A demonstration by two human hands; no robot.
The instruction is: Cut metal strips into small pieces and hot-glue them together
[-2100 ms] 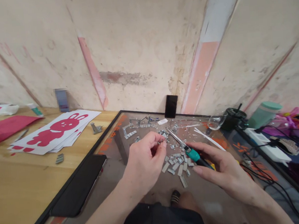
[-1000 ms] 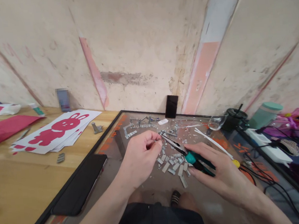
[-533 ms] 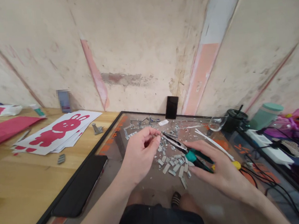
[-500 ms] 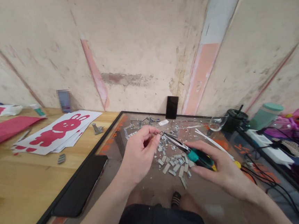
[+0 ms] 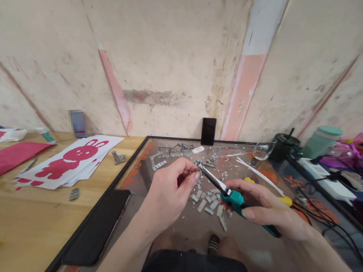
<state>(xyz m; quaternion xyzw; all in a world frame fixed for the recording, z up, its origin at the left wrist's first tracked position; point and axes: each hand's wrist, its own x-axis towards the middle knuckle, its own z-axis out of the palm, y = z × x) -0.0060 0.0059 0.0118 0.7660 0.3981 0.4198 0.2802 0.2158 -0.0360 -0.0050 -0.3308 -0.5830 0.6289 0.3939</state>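
Observation:
My left hand (image 5: 171, 192) is closed in a pinch on a tiny grey part (image 5: 198, 164), held above a glass-topped table (image 5: 189, 224). My right hand (image 5: 271, 213) grips the teal handles of long-nosed pliers (image 5: 219, 186). The plier jaws point up and left and meet the part at my left fingertips. Below the hands lies a scatter of several small grey pieces (image 5: 210, 199) on the glass.
A black phone (image 5: 96, 228) lies at the glass top's left edge. White sheets with a pink rabbit (image 5: 69, 162) rest on the wooden table. A small black slab (image 5: 208, 131) leans on the wall. A glass (image 5: 262, 148), a teal-lidded jar (image 5: 321, 140) and cables (image 5: 331, 212) crowd the right.
My right hand has drawn back toward me and raised the plier handles, so the tool tilts more steeply. The left hand keeps its pinch and has shifted slightly right.

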